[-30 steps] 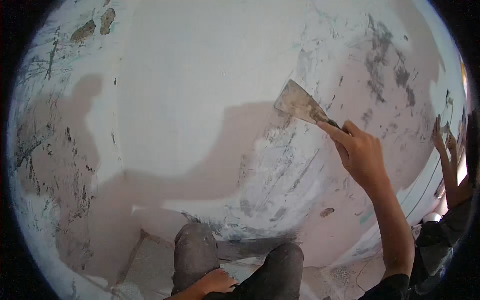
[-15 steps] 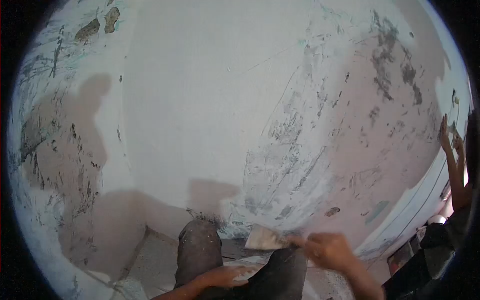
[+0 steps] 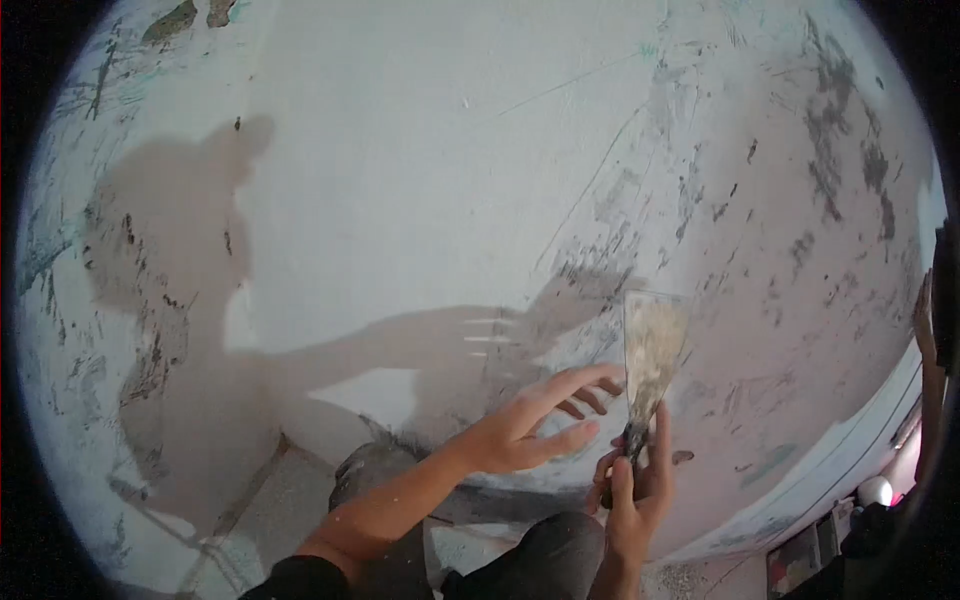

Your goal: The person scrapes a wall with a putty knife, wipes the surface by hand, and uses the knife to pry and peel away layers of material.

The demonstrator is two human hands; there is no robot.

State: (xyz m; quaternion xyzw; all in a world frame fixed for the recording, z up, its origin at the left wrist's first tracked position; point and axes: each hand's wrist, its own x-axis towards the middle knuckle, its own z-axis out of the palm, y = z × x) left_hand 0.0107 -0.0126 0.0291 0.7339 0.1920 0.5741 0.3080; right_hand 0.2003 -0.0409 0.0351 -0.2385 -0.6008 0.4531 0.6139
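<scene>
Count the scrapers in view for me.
1: the scraper, held in the right hand, with the left hand close by. Another could be hidden at the right edge, where a second person's arm is only partly visible.

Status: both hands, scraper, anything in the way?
Right hand grips scraper, blade up. Left hand open beside blade, contact unclear. Shadow across wall; no solid obstruction seen.

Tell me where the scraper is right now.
In the head view, the scraper is right of centre, upright in the right grip, close beside the left grip.
</scene>
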